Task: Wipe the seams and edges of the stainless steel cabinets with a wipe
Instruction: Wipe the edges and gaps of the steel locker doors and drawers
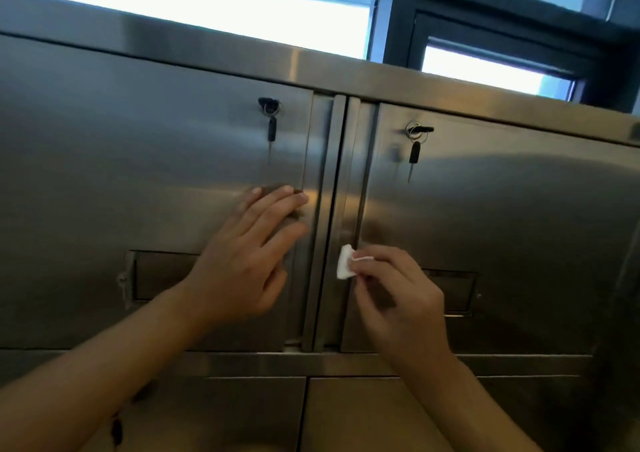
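1. Left hand laid flat on the left door of the stainless steel cabinets, fingers straight and spread, holding nothing; fingertips pointed toward 1 o'clock, just short of the door's right edge.
2. Left key hung from its lock at 12 o'clock of that hand, well apart from it.
3. Central seam ran vertically between the two doors, flanked by folded steel edges; lower horizontal rail crossed beneath at 6 o'clock.
4. Wipe, small, white and folded, pressed against the seam's right-hand edge, at about 3 o'clock of the left hand.
5. Right hand curled around the wipe, pinching it between thumb and fingertips at the hand's 10 o'clock.
6. Right key hung in the right door, at 12 o'clock of the right hand.
7. Step judged in hand: wiping the vertical edge beside the central seam, roughly at mid-height.
8. Next move judged to call for steady pressure along the edge, wipe kept in the groove, left hand bracing the door.
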A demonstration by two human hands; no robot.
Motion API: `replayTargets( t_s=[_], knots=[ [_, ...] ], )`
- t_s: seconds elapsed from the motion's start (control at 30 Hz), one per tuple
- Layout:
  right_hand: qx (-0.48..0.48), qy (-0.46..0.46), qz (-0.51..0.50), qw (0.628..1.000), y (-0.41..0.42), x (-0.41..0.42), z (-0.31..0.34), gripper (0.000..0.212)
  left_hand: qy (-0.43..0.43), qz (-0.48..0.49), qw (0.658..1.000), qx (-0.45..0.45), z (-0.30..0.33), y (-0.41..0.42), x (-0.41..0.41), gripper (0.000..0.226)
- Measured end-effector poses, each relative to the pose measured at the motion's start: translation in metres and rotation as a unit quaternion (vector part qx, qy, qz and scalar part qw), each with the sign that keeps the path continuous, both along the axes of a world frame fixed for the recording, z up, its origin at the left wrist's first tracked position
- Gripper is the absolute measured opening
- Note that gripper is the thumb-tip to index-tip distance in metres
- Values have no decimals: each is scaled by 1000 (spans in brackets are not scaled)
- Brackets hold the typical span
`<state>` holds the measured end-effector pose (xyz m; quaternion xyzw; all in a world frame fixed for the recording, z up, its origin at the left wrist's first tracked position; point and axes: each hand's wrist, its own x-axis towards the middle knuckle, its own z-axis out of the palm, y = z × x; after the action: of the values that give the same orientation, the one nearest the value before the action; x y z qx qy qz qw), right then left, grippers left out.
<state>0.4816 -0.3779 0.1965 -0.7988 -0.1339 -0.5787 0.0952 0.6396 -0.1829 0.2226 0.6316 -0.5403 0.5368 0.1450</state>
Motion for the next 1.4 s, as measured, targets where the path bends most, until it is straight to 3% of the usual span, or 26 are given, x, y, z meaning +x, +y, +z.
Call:
replayTargets(
  t_s=[0.23,0.43,0.6,0.73,1.03,1.3,1.4],
  knots=[
    [-49,-71,-22,996,-7,4,73,17,-71,28,996,41,56,-32,2,55],
    [-86,-113,-48,989,-12,29,134,14,-116,45,992,27,46,-38,21,62],
    [-74,-132,-51,987,-12,64,163,13,-91,11,996,-10,45,-40,23,56],
    [-58,-154,-62,984,-6,73,154,13,-59,-32,997,-37,44,-39,21,51],
    [-67,-82,-60,993,-1,60,76,22,-23,-91,994,-55,43,-42,23,63],
    [-81,7,-45,996,-2,43,77,19,-87,24,996,-18,44,-40,23,67],
    [-94,-28,-89,991,-9,28,104,19,-85,44,995,-14,44,-40,22,69]
  ],
)
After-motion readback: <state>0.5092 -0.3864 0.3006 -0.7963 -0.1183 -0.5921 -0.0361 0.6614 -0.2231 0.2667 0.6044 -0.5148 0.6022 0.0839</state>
